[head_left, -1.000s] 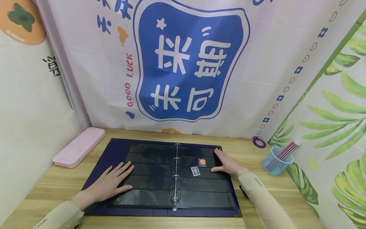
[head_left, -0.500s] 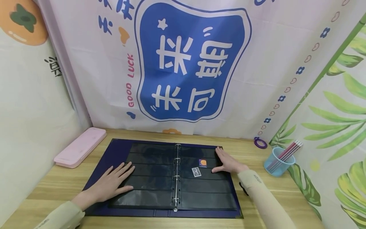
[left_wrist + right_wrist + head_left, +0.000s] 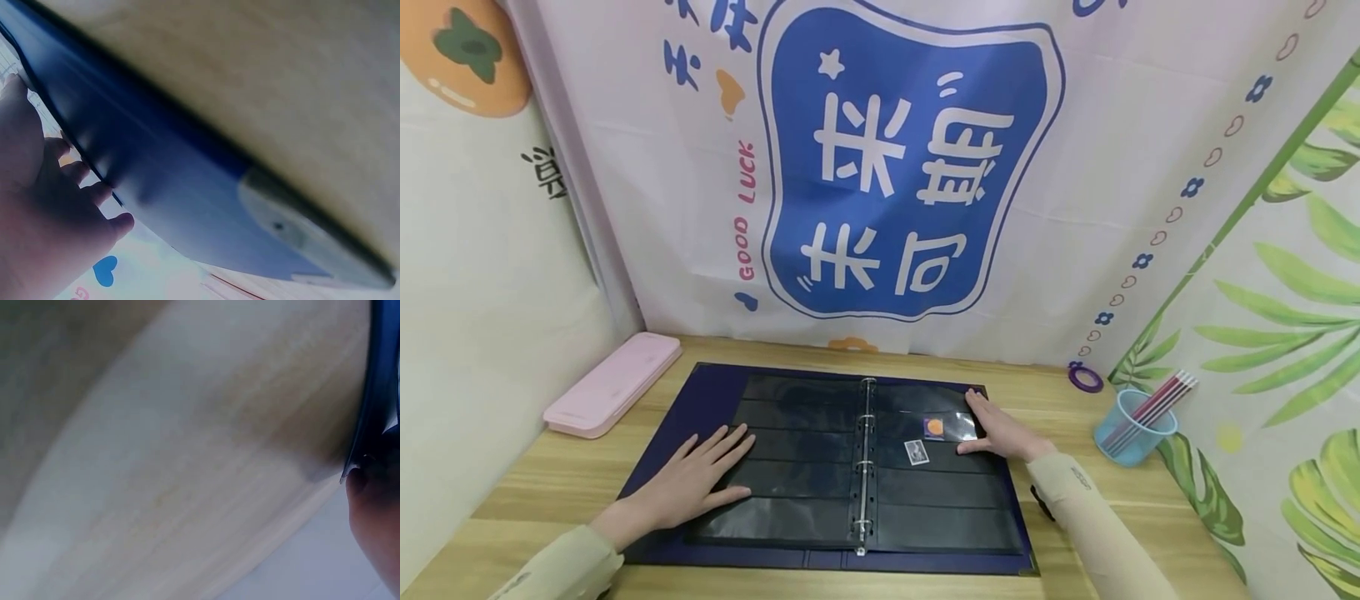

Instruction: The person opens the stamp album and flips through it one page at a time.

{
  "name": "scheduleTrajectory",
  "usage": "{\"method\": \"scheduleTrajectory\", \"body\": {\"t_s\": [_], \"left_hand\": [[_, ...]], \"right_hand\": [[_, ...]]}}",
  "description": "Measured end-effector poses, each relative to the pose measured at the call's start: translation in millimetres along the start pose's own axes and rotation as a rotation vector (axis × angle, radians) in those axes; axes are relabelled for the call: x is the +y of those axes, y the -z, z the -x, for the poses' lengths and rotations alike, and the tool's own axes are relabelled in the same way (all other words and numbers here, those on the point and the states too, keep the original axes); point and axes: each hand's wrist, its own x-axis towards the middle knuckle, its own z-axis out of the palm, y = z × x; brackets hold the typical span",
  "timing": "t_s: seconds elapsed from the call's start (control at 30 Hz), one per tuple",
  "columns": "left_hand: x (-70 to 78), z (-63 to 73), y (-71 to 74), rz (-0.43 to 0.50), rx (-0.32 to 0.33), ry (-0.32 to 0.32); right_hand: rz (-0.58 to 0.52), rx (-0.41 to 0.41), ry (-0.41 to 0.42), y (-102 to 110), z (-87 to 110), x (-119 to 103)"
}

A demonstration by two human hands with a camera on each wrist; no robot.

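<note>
A dark blue ring binder lies spread on the table, with black pocket pages either side of its metal rings. On the right page are an orange-and-purple stamp and a grey-and-white stamp, small and close together. My left hand rests on the left page, fingers spread and straight; the left wrist view shows the same hand beside the blue cover. At the right page's outer edge, my right hand rests with fingers extended and thumb apart. The right wrist view shows only part of this hand at the binder's edge.
A pink pencil case stands at the back left of the wooden table. At the right are a blue cup holding several pencils and a purple tape roll. Printed cloth hangs behind and at both sides.
The head view has shifted slightly. A bright reflection now shows on the pocket between the orange-and-purple stamp and my right hand. Both hands stay in nearly the same place on the pages.
</note>
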Motion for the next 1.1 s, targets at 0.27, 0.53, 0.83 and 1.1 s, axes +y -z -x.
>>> {"method": "scheduleTrajectory", "body": {"t_s": [0.27,0.53,0.83,1.1], "left_hand": [[1.2,0.0,-1.0,0.004,0.004,-0.007],[-4.2,-0.4,-7.8,0.008,0.061,-0.028],[-0.3,1.1,-2.9,0.022,0.032,-0.016],[0.9,0.3,0.1,0.021,0.005,-0.005]], "right_hand": [[0.025,0.128,0.015,-1.3,3.9,-4.4],[-0.006,0.209,-0.045,7.2,6.8,-20.9],[-0.370,0.305,-0.272,29.8,21.7,-34.8],[-0.635,0.246,-0.316,58.9,26.7,-43.6]]}}
